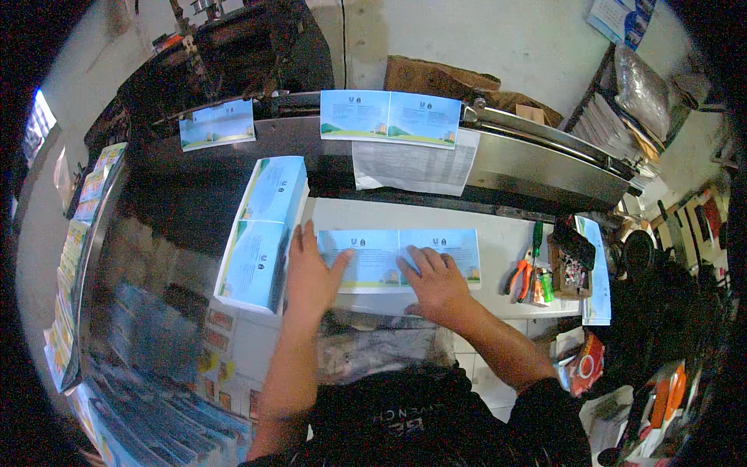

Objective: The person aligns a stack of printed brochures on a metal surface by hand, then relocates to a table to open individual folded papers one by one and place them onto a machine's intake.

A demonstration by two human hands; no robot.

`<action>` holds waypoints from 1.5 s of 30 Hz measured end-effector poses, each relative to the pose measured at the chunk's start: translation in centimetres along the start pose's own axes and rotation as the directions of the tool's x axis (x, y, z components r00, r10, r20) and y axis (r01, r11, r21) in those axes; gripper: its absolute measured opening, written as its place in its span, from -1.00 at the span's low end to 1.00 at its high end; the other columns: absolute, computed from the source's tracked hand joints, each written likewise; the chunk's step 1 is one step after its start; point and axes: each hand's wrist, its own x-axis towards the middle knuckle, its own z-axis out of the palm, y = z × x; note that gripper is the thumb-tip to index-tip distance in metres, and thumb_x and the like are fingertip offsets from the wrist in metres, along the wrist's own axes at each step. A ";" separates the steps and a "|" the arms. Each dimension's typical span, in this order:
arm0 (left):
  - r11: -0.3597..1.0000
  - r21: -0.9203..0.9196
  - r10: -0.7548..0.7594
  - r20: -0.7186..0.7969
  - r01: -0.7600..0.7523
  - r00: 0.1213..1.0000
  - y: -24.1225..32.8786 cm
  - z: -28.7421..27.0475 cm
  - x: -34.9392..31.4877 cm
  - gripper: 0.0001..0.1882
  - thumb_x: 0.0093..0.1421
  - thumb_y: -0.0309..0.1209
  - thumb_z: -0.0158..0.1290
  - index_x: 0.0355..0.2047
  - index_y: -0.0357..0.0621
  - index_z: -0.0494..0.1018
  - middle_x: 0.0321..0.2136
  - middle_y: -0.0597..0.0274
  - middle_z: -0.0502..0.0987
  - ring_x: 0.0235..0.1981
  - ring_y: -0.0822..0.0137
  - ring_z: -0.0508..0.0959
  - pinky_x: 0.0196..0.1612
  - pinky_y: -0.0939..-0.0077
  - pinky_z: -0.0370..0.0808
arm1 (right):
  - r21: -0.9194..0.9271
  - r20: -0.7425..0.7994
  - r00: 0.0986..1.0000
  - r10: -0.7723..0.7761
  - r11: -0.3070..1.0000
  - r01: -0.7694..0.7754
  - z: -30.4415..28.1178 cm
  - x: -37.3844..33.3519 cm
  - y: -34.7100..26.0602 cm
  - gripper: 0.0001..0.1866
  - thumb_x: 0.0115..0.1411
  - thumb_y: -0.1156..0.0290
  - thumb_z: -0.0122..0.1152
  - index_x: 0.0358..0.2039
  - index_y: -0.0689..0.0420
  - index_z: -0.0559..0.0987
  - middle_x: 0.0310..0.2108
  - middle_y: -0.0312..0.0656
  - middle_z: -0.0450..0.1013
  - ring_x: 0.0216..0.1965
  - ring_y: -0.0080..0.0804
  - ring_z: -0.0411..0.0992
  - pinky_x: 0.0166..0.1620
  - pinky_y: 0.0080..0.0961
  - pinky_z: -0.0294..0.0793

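Observation:
A light-blue printed sheet, with two matching halves, lies lengthwise on the white tabletop. My left hand rests at the sheet's left end, with its fingers and thumb spread. On the right half lies my right hand, its fingers extended and slightly bent over the print. Neither hand grips anything that I can see. Just left of my left hand stands a tall stack of the same printed sheets. Whether the sheet under my hands is single or a thin pile, I cannot tell.
Pliers with orange handles, a green-handled tool and a small box of bits sit at the right end. More blue sheets lie beyond them. Behind runs a metal machine edge with a printed sheet on it.

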 end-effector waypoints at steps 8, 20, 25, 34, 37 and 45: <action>0.778 0.029 0.623 0.099 -0.628 0.776 3.1 2.2 -9.2 -0.30 0.06 0.06 0.18 0.08 -0.15 0.40 0.14 -0.09 0.31 0.22 -0.08 0.23 0.25 -0.18 0.09 | 0.204 0.436 0.882 -0.179 0.974 0.097 -5.6 6.7 3.6 -0.70 0.20 0.24 0.04 -0.09 0.06 0.49 -0.23 0.02 0.53 -0.15 0.05 0.48 -0.06 -0.05 0.46; 0.818 0.193 0.475 0.305 -0.542 0.825 1.3 6.9 -7.0 -0.21 0.01 0.08 0.20 0.15 -0.12 0.31 0.12 0.03 0.28 0.20 -0.01 0.21 0.19 -0.37 0.03 | 0.217 0.435 0.891 -0.133 0.975 0.040 -1.6 19.1 13.6 -0.51 0.08 0.18 0.26 0.00 0.12 0.53 -0.08 0.03 0.49 0.02 0.03 0.41 0.07 -0.14 0.36; 0.876 -0.025 0.444 0.432 -0.481 0.785 1.4 3.8 -7.2 -0.22 0.05 0.06 0.17 0.16 -0.15 0.30 0.15 -0.04 0.26 0.22 -0.08 0.20 0.23 -0.33 0.00 | 0.331 0.448 0.856 -0.259 0.937 0.110 -1.1 19.9 14.8 -0.51 0.08 0.09 0.26 -0.07 0.15 0.55 -0.11 0.05 0.49 -0.02 0.05 0.42 0.04 -0.16 0.37; 0.023 -0.990 0.841 0.096 0.142 0.532 1.7 -9.4 -8.0 -0.81 0.30 -0.44 -0.01 -0.28 -0.37 0.49 -0.31 -0.10 0.54 -0.31 -0.10 0.53 -0.15 0.15 0.47 | 0.147 0.486 0.866 -0.120 0.988 0.055 -7.8 13.9 8.3 -0.61 0.15 0.11 0.17 -0.13 0.12 0.56 -0.22 0.07 0.52 -0.20 0.12 0.49 -0.11 -0.06 0.47; -0.094 -0.987 0.717 0.024 0.131 0.696 0.4 -8.0 -10.5 -0.69 0.32 -0.30 -0.01 -0.28 -0.38 0.50 -0.19 -0.16 0.50 -0.25 -0.03 0.53 -0.19 0.11 0.48 | 0.142 0.395 0.901 -0.179 0.981 0.133 -8.4 13.3 7.5 -0.63 0.13 0.15 0.21 -0.15 0.14 0.56 -0.27 0.06 0.52 -0.26 0.11 0.50 -0.19 -0.09 0.48; -0.164 -0.983 0.695 -0.052 0.087 0.717 -1.3 -7.2 -10.2 -0.68 0.30 -0.27 0.01 -0.26 -0.37 0.49 -0.18 -0.17 0.50 -0.23 -0.04 0.53 -0.18 0.11 0.49 | 0.196 0.418 0.904 -0.090 0.981 0.007 -9.4 13.3 5.5 -0.63 0.17 0.16 0.17 -0.06 0.05 0.57 -0.24 0.07 0.54 -0.21 0.11 0.51 -0.11 -0.07 0.50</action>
